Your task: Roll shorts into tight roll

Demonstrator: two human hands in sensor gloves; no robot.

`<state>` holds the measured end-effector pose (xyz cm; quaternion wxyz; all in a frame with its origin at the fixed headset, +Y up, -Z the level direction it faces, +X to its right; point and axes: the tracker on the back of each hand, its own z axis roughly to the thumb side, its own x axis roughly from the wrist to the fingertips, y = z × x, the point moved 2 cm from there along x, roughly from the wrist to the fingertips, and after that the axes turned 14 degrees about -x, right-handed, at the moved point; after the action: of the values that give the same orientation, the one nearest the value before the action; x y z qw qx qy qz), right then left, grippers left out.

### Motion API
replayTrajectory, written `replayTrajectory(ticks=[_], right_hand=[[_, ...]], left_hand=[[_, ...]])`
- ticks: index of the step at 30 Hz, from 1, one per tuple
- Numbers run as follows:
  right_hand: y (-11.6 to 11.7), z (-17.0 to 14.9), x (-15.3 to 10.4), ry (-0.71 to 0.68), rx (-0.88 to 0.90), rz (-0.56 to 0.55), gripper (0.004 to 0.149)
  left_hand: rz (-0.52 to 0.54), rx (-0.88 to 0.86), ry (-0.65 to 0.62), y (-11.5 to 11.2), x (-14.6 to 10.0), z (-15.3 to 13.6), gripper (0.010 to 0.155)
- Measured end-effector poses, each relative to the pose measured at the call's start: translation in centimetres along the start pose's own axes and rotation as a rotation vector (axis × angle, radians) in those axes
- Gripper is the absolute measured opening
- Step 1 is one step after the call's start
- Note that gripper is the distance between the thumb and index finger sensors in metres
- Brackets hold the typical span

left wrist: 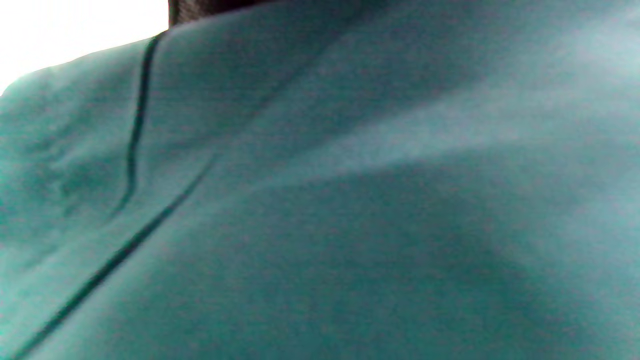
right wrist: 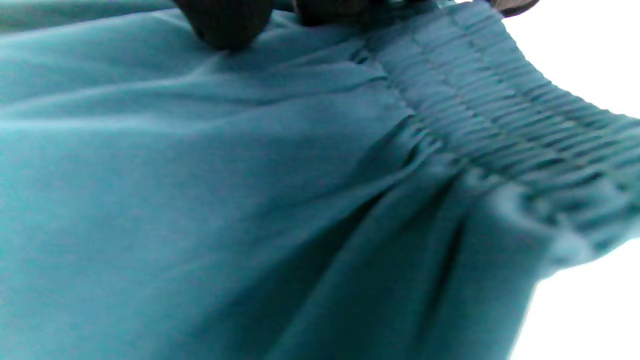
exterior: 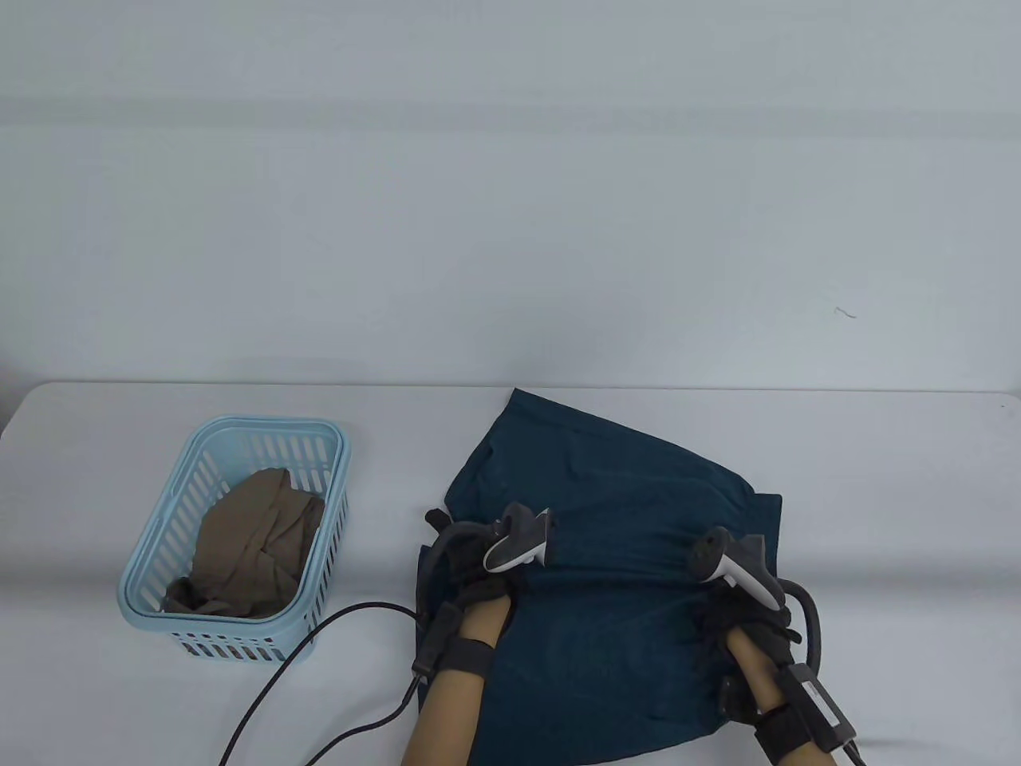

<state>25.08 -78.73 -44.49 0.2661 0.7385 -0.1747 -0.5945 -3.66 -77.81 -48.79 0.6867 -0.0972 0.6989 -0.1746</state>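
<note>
The white desk (exterior: 159,718) carries everything shown. The teal shorts (exterior: 606,511) lie spread at its near centre-right, partly folded across the middle, the elastic waistband (right wrist: 500,115) at the right edge. A pale blue basket (exterior: 319,511), holding a crumpled brown garment (exterior: 255,542), stands well apart to the left. A black cable (exterior: 319,638) runs across the desk between basket and shorts. My left hand (exterior: 478,558) rests on the shorts' left edge; my right hand (exterior: 746,594) rests on the cloth near the waistband. My right fingers (right wrist: 225,25) press into the fabric; I cannot tell how the left ones lie.
</note>
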Motion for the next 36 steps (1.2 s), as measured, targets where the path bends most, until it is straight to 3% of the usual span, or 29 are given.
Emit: replayTrajectory(ticks=[8,19,24,26,30,33,36], right_hand=[[-1.4,-0.4,2.6,-0.061,0.003,-0.055,0.056],[-2.2,-0.7,4.3,-0.094,0.020,-0.077,0.055],[-1.7,-1.5,4.3,-0.154,0.081,-0.082,0.056],[-2.0,-2.4,3.9,-0.200,0.124,-0.094,0.058],[-3.3,-5.1,1.8,-0.205,0.212,-0.233,0.062],[-3.6,-7.2,-0.1,-0.182,0.162,-0.271,0.062],[-2.7,-8.6,-1.5,-0.155,0.059,-0.270,0.062]], left_hand=[[0.045,0.020,0.075,0.6,-0.1,0.3,0.059],[0.036,-0.003,0.069,1.4,-0.2,0.2,0.059],[-0.042,-0.040,0.028,1.4,-0.4,-0.3,0.063],[-0.079,-0.088,-0.013,2.0,-1.0,-1.5,0.062],[-0.004,-0.280,-0.082,3.4,-3.1,-4.2,0.063],[0.045,-0.368,-0.157,4.0,-5.5,-5.7,0.064],[0.072,-0.326,-0.247,3.7,-8.4,-6.3,0.066]])
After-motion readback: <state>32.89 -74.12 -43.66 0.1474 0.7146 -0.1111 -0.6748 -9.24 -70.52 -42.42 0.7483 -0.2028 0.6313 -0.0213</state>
